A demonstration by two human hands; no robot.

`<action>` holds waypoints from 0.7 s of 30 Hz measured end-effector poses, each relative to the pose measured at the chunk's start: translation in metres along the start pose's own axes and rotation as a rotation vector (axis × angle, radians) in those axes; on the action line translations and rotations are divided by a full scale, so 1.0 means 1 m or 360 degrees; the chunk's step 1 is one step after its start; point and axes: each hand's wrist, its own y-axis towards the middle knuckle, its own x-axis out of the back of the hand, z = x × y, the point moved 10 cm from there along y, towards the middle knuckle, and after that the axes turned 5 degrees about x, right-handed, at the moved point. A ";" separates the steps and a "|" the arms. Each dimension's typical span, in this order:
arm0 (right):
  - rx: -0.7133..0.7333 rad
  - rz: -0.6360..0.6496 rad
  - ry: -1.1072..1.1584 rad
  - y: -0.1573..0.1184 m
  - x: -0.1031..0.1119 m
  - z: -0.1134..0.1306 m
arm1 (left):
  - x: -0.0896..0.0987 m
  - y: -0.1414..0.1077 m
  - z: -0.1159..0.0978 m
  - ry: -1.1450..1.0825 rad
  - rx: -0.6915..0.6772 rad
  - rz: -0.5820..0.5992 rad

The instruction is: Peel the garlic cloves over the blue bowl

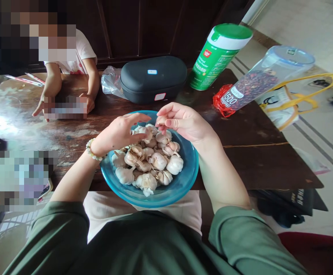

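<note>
A blue bowl (pixel 193 162) at the table's front edge is heaped with whole garlic bulbs (pixel 158 161), their papery skins still on, some partly split. Over its far left part hovers my left hand (pixel 120 131), thumb and fingers apart with a gap between them; a bulb lies just beyond the fingertips. My right hand (pixel 186 122) is above the bowl's far right side, with thumb and fingers pinched on a small pale piece that looks like a garlic clove (pixel 162 120). Its fingers partly cover that piece.
Behind the bowl stand a black hard case (pixel 154 82), a crumpled plastic bag (pixel 111 82), a green powder canister (pixel 219 57) and a tall clear jar (pixel 258 82). Across the table at left, another person's hands (pixel 87 102) hold a blurred object. The wooden table (pixel 258 164) ends at right.
</note>
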 end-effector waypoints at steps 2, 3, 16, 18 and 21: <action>0.0077 -0.0047 -0.0047 -0.002 0.001 0.005 | 0.004 -0.001 -0.004 -0.0032 -0.0097 -0.0071; 0.0117 -0.0072 -0.0087 -0.002 0.002 0.007 | 0.006 -0.002 -0.004 -0.0038 -0.0124 -0.0097; 0.0730 -0.0096 -0.1265 -0.019 -0.052 0.068 | -0.006 -0.011 -0.014 -0.1709 0.0184 0.0327; 0.0840 -0.0153 -0.1442 -0.023 -0.061 0.073 | -0.006 -0.011 -0.009 -0.1905 0.0218 0.0299; 0.0883 -0.0153 -0.1517 -0.020 -0.068 0.071 | -0.009 -0.010 -0.002 -0.2039 0.0288 0.0308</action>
